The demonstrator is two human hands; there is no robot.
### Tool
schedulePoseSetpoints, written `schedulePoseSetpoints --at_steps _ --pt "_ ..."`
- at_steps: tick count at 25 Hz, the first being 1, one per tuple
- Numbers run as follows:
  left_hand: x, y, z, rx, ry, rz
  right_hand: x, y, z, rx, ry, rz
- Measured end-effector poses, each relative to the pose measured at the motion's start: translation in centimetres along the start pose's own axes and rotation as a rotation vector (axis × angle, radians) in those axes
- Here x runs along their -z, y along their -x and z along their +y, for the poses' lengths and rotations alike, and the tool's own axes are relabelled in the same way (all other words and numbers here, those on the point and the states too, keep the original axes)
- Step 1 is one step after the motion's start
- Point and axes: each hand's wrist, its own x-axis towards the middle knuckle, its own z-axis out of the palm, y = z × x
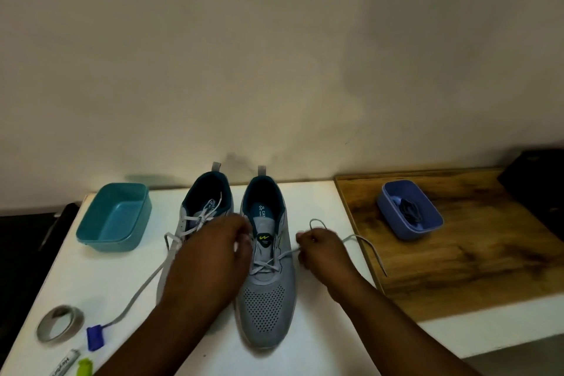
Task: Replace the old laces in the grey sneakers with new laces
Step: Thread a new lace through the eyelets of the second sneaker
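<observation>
Two grey sneakers stand side by side on the white table (pixel 317 201), toes toward me. On the right sneaker (pixel 265 293) a grey lace (pixel 370 246) crosses the lower eyelets. My right hand (pixel 322 250) pinches that lace beside the shoe, and its loose end trails right onto the wooden board. My left hand (pixel 213 256) rests on the right sneaker's left eyelet edge, fingers curled there; what they hold is hidden. It hides much of the left sneaker (pixel 204 207), whose grey lace (pixel 143 290) hangs loose toward the front left.
An empty teal tub (pixel 114 218) sits back left. A blue tub (pixel 409 212) holding dark laces stands on the wooden board (pixel 457 253) to the right. A tape roll (pixel 59 323), a blue clip (pixel 95 337), a white tube and a green item lie front left.
</observation>
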Motion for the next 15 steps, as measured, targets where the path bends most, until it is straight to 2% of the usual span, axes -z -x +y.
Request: schedulePoseSetpoints --at_steps 2,4,5,7,8,10,11,13,15 --pt "-1.1 0.1 1.1 -0.086 0.188 -0.056 1.5 0.9 -2.4 0.250 -0.050 0.138" --pt "-2.4 0.4 2.6 -0.090 0.486 -0.240 2.4 2.7 -5.3 0.510 -0.179 0.102" --pt "-3.2 0.5 3.0 -0.072 0.654 -0.299 2.5 3.6 -6.2 0.538 -0.337 0.027" --pt "-4.5 0.9 3.4 0.029 0.819 -0.287 1.6 4.7 -6.4 0.430 -0.593 -0.087" --pt "-5.0 0.9 3.3 0.071 0.791 -0.225 1.1 4.6 -6.0 0.364 -0.604 -0.031" --pt "-5.2 0.8 2.8 0.079 0.522 -0.054 1.2 3.4 -4.0 0.193 -0.346 0.214" --pt "-5.0 0.9 2.5 0.071 0.411 0.013 1.4 2.6 -3.0 0.058 -0.204 0.272" --pt "-4.8 0.8 2.1 0.081 0.384 0.072 1.4 1.8 -1.9 -0.229 -0.103 0.108" --pt "-4.7 0.6 1.9 0.056 0.345 0.059 0.3 1.9 -1.2 -0.357 -0.133 -0.126"
